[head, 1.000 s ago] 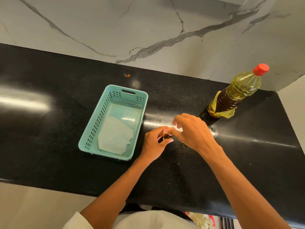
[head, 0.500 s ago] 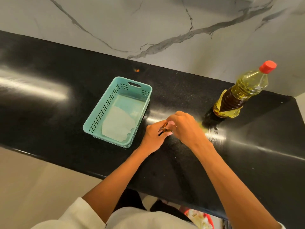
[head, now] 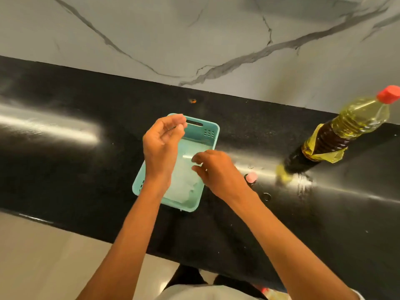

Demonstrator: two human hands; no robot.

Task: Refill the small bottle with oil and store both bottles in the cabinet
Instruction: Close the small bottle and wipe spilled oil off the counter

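head view: small bottle (head: 251,177) looks like the pink-topped bit on the counter (head: 65,169) beside your right wrist; oil bottle (head: 346,131) stands capped, well apart. right hand (head: 218,172) hangs loose and empty over the basket (head: 214,133), likely going for the tissue (head: 184,185); left hand (head: 161,146) curled above, can't tell if it's pinching anything.

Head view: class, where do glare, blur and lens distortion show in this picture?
Head view: glare streaks cross the black counter at far left and beside the base of the oil bottle; head view, that bottle is smeared by motion blur and leans outward near the frame edge, likely wide-angle distortion.
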